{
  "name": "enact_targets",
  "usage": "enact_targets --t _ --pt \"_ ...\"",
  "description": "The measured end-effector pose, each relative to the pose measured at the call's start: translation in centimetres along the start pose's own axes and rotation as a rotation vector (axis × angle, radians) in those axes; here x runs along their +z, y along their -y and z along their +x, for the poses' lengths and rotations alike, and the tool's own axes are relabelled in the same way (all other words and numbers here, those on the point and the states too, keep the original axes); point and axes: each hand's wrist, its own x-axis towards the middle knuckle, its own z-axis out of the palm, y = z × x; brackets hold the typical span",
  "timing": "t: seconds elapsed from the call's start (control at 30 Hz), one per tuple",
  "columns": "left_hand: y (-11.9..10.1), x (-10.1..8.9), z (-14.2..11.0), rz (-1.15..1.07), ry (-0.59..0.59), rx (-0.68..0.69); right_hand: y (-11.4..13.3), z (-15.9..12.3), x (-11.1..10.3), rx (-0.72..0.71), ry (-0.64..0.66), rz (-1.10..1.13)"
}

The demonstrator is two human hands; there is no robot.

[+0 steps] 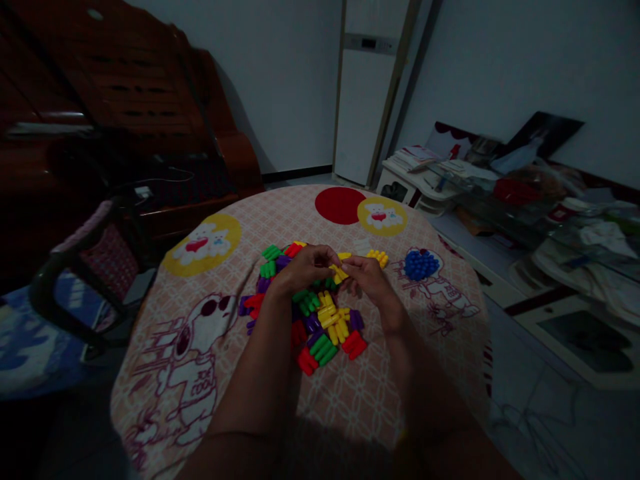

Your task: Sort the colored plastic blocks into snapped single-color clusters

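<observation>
Above a heap of coloured plastic toy pieces, my left hand point(311, 265) and my right hand point(367, 277) meet, both closed on a yellow plastic toy piece point(339, 274) between their fingertips. Under and around them lie several green point(323, 349), red point(355, 345), purple point(313, 325) and yellow pieces point(334, 316), each ribbed or finger-shaped. Just beyond my right hand sits a knobbly yellow cluster point(379, 258). Farther right rests a knobbly blue cluster point(421, 265). My fingers hide part of the held piece.
The round table wears a patterned cloth point(350, 407) with cartoon prints. A chair point(95, 267) stands at the left, a wooden sofa point(145, 100) behind it. Along the right wall, a low cabinet point(480, 247) carries papers and clutter. A tall white unit point(364, 113) stands at the back.
</observation>
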Motion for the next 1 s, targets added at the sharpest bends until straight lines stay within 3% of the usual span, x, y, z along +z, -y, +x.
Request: enact_targets --t 0.23,0.37,0.57,0.67,0.8,0.9,1.0 --pt "1.2 1.6 1.5 0.030 -0.132 0.048 -0.1 -0.2 -1.5 -0.027 -0.068 0.043" --pt "1.3 1.7 1.7 0.035 -0.189 0.084 -0.4 -0.1 -1.9 -0.049 -0.009 0.071" --pt "1.1 2.2 1.6 -0.037 -0.174 0.104 0.6 -0.6 -2.1 -0.055 0.065 0.122" --pt "1.1 2.5 1.8 -0.023 -0.192 0.080 1.3 -1.1 -3.3 -0.053 0.060 0.069" --pt "1.4 2.1 1.8 -0.032 -0.258 0.042 1.9 -1.8 -6.5 -0.058 -0.168 -0.075" --pt "1.6 1.7 1.7 -0.050 -0.281 0.008 1.5 -1.9 -8.8 -0.001 -0.382 -0.353" --pt "1.7 1.6 1.6 -0.036 -0.298 0.003 0.5 -1.5 -9.6 0.013 -0.500 -0.672"
